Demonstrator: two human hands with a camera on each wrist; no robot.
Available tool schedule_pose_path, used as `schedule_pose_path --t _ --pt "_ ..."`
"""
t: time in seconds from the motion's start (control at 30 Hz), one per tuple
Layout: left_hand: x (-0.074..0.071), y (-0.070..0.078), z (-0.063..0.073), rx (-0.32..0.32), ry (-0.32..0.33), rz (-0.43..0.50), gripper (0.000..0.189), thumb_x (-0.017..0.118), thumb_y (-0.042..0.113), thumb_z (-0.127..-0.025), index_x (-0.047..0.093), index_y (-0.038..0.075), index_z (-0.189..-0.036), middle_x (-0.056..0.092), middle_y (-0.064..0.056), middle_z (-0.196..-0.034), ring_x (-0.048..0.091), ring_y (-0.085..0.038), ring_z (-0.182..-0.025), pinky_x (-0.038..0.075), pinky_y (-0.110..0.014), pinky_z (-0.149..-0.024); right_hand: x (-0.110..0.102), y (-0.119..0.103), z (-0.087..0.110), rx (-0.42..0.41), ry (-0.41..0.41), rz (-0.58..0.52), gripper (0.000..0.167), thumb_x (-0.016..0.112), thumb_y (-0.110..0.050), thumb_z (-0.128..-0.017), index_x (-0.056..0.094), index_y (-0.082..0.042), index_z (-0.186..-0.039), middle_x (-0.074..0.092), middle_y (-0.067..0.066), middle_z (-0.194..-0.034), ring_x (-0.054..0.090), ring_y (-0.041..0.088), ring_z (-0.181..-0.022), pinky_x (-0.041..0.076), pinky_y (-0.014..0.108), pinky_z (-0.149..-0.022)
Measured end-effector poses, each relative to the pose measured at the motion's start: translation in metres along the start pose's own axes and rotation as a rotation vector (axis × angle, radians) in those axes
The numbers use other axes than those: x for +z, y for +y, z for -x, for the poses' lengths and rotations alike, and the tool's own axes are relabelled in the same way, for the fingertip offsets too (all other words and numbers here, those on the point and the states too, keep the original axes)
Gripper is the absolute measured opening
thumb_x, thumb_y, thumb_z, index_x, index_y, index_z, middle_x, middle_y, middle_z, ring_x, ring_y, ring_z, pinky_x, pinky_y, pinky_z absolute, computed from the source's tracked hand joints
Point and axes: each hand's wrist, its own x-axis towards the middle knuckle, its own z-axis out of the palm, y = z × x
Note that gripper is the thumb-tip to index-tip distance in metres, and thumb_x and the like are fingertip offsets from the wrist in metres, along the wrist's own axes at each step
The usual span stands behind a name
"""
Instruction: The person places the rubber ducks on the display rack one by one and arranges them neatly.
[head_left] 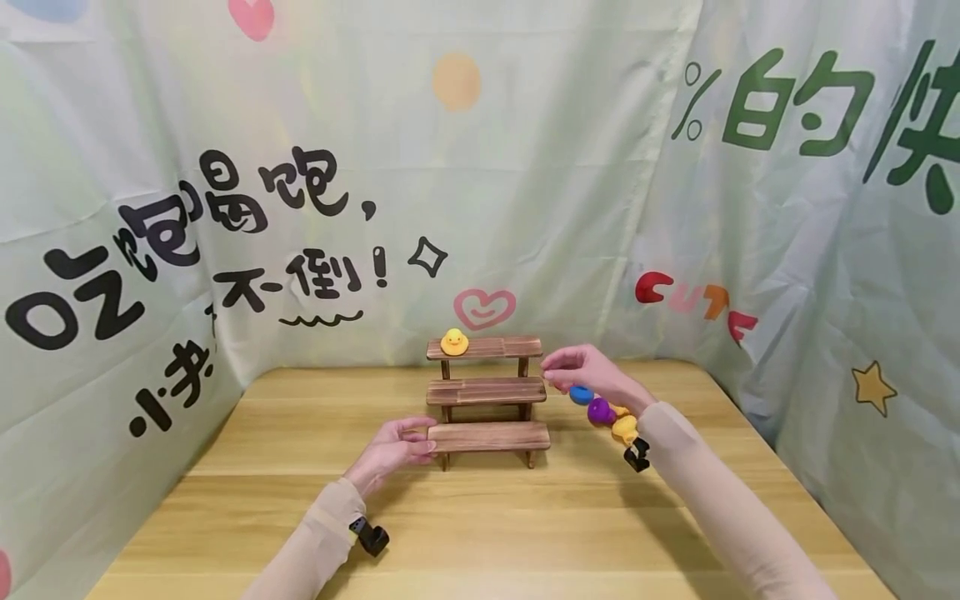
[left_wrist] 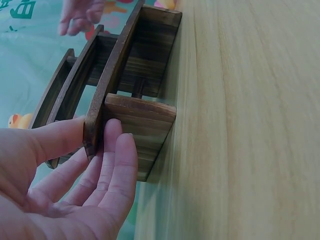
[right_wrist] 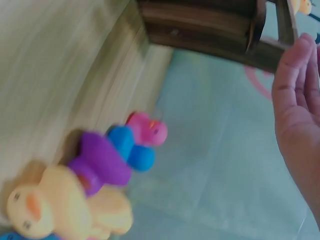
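A three-step wooden display stand (head_left: 487, 436) stands on the table. My left hand (head_left: 393, 452) pinches the left end of its lowest step, thumb above and fingers beneath, as the left wrist view shows. On the left part of the top step sits a yellow rubber duck (head_left: 454, 342). My right hand (head_left: 592, 372) is at the stand's right side, near the ends of the upper two steps, its fingers loosely bent with nothing seen in them. Whether its fingertips touch the stand I cannot tell.
Right of the stand lie several rubber ducks, among them a blue one (head_left: 581, 395), a purple one (head_left: 599, 411), a yellow one (head_left: 625, 429) and a pink one (right_wrist: 147, 130). A printed cloth (head_left: 570, 208) hangs behind the wooden table (head_left: 525, 533).
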Motion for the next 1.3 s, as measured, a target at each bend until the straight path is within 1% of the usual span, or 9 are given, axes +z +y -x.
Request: schedule_pose_path --t 0.13,0.23,0.37,0.6,0.77,0.9,1.0,1.17,1.3 --pt "0.000 -0.001 0.000 -0.007 0.002 0.003 0.051 0.066 -0.005 -0.088 0.049 -0.006 -0.136 0.066 -0.014 -0.103 0.069 -0.018 -0.084 0.061 -0.042 -0.087 -0.011 0.010 0.009 0.031 -0.023 0.033 0.032 0.069 -0.019 -0.092 0.065 0.002 -0.117 0.073 0.003 -0.100 0.069 0.019 -0.090 0.059 0.049 -0.087" --pt "0.000 -0.001 0.000 -0.004 0.010 0.004 0.051 0.066 -0.005 -0.088 0.050 -0.006 -0.136 0.066 -0.015 -0.104 0.069 -0.018 -0.084 0.062 -0.040 -0.086 -0.018 0.015 0.015 0.040 -0.034 0.043 0.034 0.069 -0.020 -0.092 0.064 0.002 -0.119 0.072 0.006 -0.110 0.067 0.024 -0.102 0.057 0.050 -0.093" --pt "0.001 0.000 0.000 -0.008 0.011 0.000 0.050 0.065 -0.006 -0.088 0.050 -0.006 -0.136 0.066 -0.015 -0.104 0.069 -0.018 -0.084 0.062 -0.039 -0.086 -0.026 0.020 0.024 0.039 -0.044 0.061 0.035 0.070 -0.019 -0.092 0.064 -0.001 -0.121 0.069 0.014 -0.118 0.066 0.025 -0.106 0.058 0.043 -0.092" --pt "0.002 0.001 0.001 0.000 0.011 0.002 0.050 0.065 -0.007 -0.088 0.050 -0.006 -0.136 0.065 -0.016 -0.105 0.069 -0.018 -0.084 0.062 -0.039 -0.086 -0.039 0.031 0.036 0.046 -0.066 0.092 0.037 0.068 -0.020 -0.093 0.063 -0.001 -0.124 0.066 0.020 -0.122 0.066 0.018 -0.104 0.058 0.043 -0.093" --pt "0.002 0.000 -0.001 -0.001 0.011 0.000 0.050 0.065 -0.007 -0.088 0.050 -0.007 -0.136 0.066 -0.015 -0.103 0.069 -0.018 -0.083 0.062 -0.038 -0.085 -0.049 0.040 0.048 0.075 -0.061 0.129 0.040 0.068 -0.023 -0.093 0.062 0.001 -0.125 0.064 0.022 -0.125 0.063 0.031 -0.113 0.059 0.032 -0.092" --pt "0.002 -0.001 -0.003 -0.005 0.016 0.008 0.050 0.065 -0.007 -0.088 0.050 -0.006 -0.135 0.066 -0.015 -0.104 0.069 -0.018 -0.083 0.062 -0.039 -0.085 -0.059 0.047 0.057 0.073 -0.053 0.097 0.043 0.068 -0.019 -0.093 0.058 0.006 -0.127 0.061 0.027 -0.127 0.060 0.040 -0.115 0.058 0.041 -0.094" --pt "0.002 -0.001 -0.004 -0.006 0.018 0.013 0.049 0.065 -0.007 -0.088 0.051 -0.005 -0.135 0.066 -0.016 -0.105 0.069 -0.019 -0.084 0.062 -0.039 -0.086 -0.065 0.052 0.063 0.071 -0.056 0.083 0.043 0.067 -0.015 -0.093 0.057 0.008 -0.128 0.059 0.030 -0.128 0.062 0.036 -0.114 0.057 0.043 -0.096" --pt "0.001 -0.001 -0.002 -0.009 0.021 0.011 0.049 0.065 -0.007 -0.088 0.050 -0.006 -0.135 0.066 -0.016 -0.106 0.069 -0.019 -0.085 0.062 -0.040 -0.086 -0.074 0.060 0.076 0.091 -0.054 0.094 0.040 0.065 -0.014 -0.095 0.058 0.008 -0.127 0.057 0.031 -0.129 0.065 0.023 -0.109 0.058 0.036 -0.094" --pt "0.001 -0.002 -0.002 -0.010 0.026 0.008 0.050 0.065 -0.007 -0.088 0.050 -0.006 -0.135 0.065 -0.016 -0.105 0.069 -0.018 -0.085 0.062 -0.041 -0.086 -0.079 0.064 0.085 0.104 -0.053 0.124 0.039 0.063 -0.015 -0.095 0.058 0.009 -0.126 0.056 0.032 -0.128 0.065 0.024 -0.106 0.060 0.034 -0.091"
